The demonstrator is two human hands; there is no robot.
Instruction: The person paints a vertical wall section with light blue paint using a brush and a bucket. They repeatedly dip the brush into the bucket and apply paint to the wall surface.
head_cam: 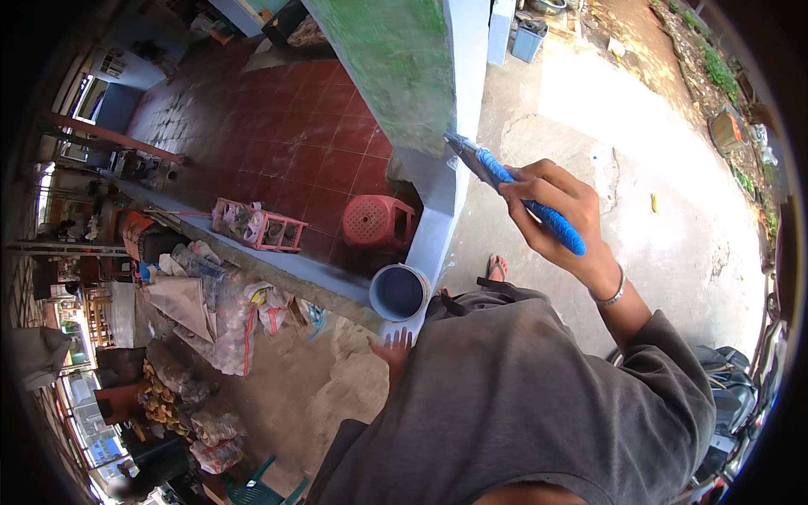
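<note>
My right hand (558, 208) grips a flat hand tool (536, 214) by its blue-wrapped handle. The tool's grey far end reaches the corner of a wall pillar (404, 69), where a worn green face meets a pale blue face. Whether that end is a blade or bristles is unclear. My left hand (392, 348) has its fingers spread over the pale top of a low wall (435, 227) and appears to rest there, holding nothing. Just beyond its fingertips, a round bucket (398, 291) stands on the same wall top, its inside blue-grey.
A red plastic stool (379, 221) and a pink rack (259, 224) holding footwear stand on red floor tiles (303, 145). Sacks and folded sheeting (208, 303) lie left of the low wall. To the right is a concrete floor (568, 126), with a blue bin (529, 41) farther off.
</note>
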